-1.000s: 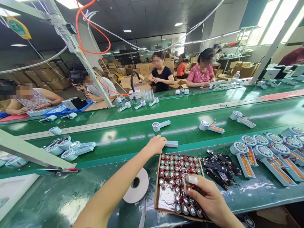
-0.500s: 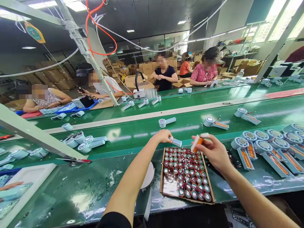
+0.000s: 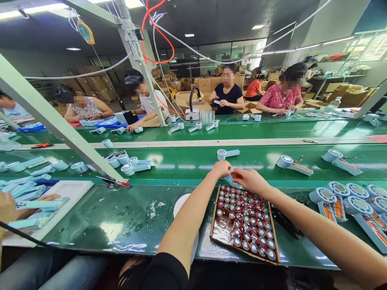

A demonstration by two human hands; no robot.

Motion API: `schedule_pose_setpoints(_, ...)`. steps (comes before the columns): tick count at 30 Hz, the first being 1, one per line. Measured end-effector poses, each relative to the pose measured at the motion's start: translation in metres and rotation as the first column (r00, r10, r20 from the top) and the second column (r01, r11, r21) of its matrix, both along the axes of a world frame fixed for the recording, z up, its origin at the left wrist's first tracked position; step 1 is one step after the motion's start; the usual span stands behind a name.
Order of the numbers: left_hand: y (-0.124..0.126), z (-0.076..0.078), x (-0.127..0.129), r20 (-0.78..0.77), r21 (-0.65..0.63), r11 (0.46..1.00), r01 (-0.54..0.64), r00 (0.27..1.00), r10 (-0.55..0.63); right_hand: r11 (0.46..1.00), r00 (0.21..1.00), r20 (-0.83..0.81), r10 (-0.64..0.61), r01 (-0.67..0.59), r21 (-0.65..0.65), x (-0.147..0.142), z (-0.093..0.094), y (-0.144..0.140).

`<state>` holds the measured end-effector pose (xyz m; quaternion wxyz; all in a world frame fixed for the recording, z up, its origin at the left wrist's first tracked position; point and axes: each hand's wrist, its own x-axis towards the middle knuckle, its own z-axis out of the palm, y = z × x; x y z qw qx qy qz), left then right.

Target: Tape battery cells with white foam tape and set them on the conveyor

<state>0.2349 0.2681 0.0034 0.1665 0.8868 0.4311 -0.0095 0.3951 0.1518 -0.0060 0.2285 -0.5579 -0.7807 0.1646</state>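
Note:
My left hand point(image 3: 222, 168) and my right hand point(image 3: 250, 180) meet just beyond the far edge of a cardboard tray point(image 3: 219, 237) of several round red-wired batteries. The left hand pinches a small light-blue handle shell point(image 3: 231, 181). My right fingers are closed against that same shell. The orange battery my right hand carried is hidden under my fingers. A white fan unit point(image 3: 227, 153) lies on the green belt just past both hands.
A white tape roll point(image 3: 179, 205) sits under my left forearm. Dark circuit boards point(image 3: 287, 224) lie right of the tray, with fan units point(image 3: 341, 193) beyond them. More fan units point(image 3: 127, 162), red-handled pliers point(image 3: 118, 183) and a slanted metal post point(image 3: 60, 121) are to the left. Several people work across the belt.
My right hand lifted an orange battery out of the tray and brought it left to the handle shell in my left hand. The view turned left.

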Motion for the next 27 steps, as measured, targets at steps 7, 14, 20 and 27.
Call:
schedule_pose_setpoints(7, -0.001, -0.011, 0.004, 0.057, 0.041, 0.994, -0.101, 0.994, 0.098, 0.999, 0.975, 0.217, -0.047, 0.045, 0.015, 0.015, 0.003, 0.013)
schedule_pose_setpoints(14, -0.004, -0.024, 0.014, 0.188, -0.006, 0.988, -0.154, 0.970, 0.153, 0.999, 0.959, 0.283, 0.018, -0.002, -0.054, 0.034, -0.003, 0.020)
schedule_pose_setpoints(20, 0.001, -0.023, 0.022, 0.318, -0.112, 0.981, -0.160, 0.929, 0.188, 0.994, 0.939, 0.340, 0.043, -0.005, -0.111, 0.025, -0.011, 0.025)
schedule_pose_setpoints(27, -0.038, -0.001, -0.051, 0.523, -0.111, 0.970, -0.214, 0.818, 0.241, 0.995, 0.979, 0.201, 0.035, -0.014, -0.102, 0.030, -0.009, 0.039)
